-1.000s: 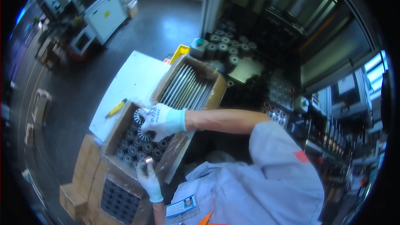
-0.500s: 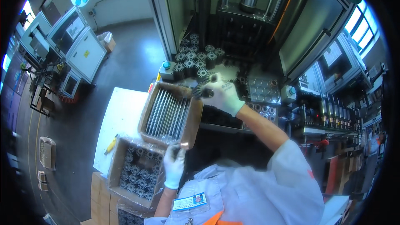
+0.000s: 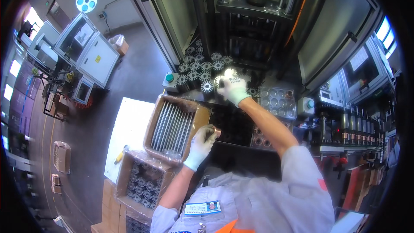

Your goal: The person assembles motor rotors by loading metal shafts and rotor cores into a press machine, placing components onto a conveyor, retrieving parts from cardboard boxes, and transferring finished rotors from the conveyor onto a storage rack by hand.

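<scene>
My left hand [image 3: 200,147], in a white glove, pinches a small copper-coloured ring [image 3: 217,132] in front of the open carton's right side. Farther off, my right hand [image 3: 235,89], gloved too, has its fingers curled at a toothed metal core [image 3: 218,80]; the hand partly hides it. This core is at the near right edge of a group of upright toothed cores [image 3: 195,66] on the machine's table. By my left arm, a carton [image 3: 199,123] contains a row of long metal rods [image 3: 172,125]. A nearer carton [image 3: 125,177] holds layers of toothed cores.
Right of my right hand lies a clear tray [image 3: 276,102] with round pockets, and nearer it several copper-coloured rings [image 3: 261,140]. A green button box [image 3: 170,80] stands left of the cores, another [image 3: 306,105] at right. A yellow-handled cutter [image 3: 121,155] lies on the white board [image 3: 129,121].
My right hand has carried the toothed core away from the rod carton to the group of cores. My left hand has moved up and right with the copper-coloured ring. The whole view has shifted slightly.
</scene>
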A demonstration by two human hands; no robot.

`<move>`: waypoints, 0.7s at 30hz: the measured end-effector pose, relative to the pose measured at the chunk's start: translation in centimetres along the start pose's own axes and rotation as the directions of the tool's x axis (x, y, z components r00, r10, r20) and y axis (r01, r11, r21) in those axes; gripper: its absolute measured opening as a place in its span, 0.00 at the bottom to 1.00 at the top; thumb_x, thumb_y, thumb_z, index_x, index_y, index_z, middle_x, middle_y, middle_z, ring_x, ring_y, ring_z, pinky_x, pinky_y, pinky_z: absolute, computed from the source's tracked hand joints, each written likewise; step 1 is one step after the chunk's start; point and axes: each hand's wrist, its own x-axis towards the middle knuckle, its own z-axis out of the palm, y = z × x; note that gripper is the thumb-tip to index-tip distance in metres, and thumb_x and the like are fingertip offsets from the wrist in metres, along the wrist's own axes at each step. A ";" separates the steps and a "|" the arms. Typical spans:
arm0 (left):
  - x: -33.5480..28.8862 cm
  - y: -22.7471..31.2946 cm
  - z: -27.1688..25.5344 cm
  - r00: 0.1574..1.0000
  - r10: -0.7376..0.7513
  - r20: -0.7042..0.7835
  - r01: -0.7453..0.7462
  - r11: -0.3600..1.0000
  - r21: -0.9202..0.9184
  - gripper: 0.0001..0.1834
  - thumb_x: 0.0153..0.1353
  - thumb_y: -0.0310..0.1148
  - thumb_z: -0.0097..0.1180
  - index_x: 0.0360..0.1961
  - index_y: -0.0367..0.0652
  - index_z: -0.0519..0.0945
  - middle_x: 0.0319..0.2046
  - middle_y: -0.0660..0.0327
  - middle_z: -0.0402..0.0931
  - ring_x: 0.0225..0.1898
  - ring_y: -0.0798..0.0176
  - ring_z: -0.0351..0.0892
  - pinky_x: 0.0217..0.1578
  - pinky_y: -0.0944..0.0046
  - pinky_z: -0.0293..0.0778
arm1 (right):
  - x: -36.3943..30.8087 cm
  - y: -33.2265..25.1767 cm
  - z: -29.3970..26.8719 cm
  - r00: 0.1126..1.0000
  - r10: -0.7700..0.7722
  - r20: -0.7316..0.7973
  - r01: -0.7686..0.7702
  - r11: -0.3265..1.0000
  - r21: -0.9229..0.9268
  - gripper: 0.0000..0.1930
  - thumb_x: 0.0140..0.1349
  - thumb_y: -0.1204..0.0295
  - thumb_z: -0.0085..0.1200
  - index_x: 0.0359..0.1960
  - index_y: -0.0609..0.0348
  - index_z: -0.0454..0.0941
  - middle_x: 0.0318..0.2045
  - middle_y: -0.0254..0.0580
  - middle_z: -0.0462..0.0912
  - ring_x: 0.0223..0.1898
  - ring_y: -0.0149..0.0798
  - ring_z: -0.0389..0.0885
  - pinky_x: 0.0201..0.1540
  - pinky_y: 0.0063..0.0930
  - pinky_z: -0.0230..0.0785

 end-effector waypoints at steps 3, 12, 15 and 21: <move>4.6 0.4 -0.3 0.994 0.103 0.045 -0.108 0.985 0.133 0.07 0.67 0.27 0.59 0.42 0.34 0.77 0.43 0.57 0.80 0.40 0.67 0.80 0.44 0.67 0.75 | 0.6 -0.3 0.9 0.999 -0.007 0.033 0.008 0.999 -0.035 0.18 0.56 0.52 0.59 0.42 0.48 0.83 0.34 0.43 0.86 0.39 0.48 0.85 0.44 0.42 0.75; 14.6 -1.3 -4.8 0.924 0.370 0.092 -0.362 0.774 0.520 0.09 0.58 0.28 0.66 0.34 0.35 0.78 0.42 0.52 0.82 0.43 0.49 0.81 0.45 0.55 0.76 | 1.6 -1.6 1.7 0.982 -0.188 -0.017 0.187 0.981 -0.042 0.14 0.57 0.57 0.63 0.42 0.47 0.83 0.40 0.50 0.81 0.47 0.51 0.80 0.47 0.46 0.73; 15.5 -2.1 -6.4 0.973 0.233 -0.001 -0.209 0.875 0.436 0.11 0.58 0.31 0.66 0.34 0.37 0.77 0.39 0.51 0.79 0.44 0.45 0.78 0.46 0.50 0.74 | 1.6 0.5 1.7 0.954 -0.292 -0.062 0.291 0.956 -0.024 0.16 0.57 0.59 0.63 0.47 0.45 0.82 0.48 0.53 0.76 0.49 0.53 0.79 0.49 0.46 0.72; 16.0 -2.2 -7.0 0.971 0.237 0.006 -0.221 0.894 0.391 0.11 0.60 0.31 0.65 0.36 0.35 0.77 0.43 0.48 0.78 0.42 0.46 0.80 0.42 0.55 0.76 | 1.2 1.5 1.5 0.972 -0.231 -0.035 0.233 0.960 0.156 0.27 0.59 0.63 0.64 0.62 0.44 0.74 0.63 0.59 0.68 0.55 0.60 0.77 0.58 0.48 0.71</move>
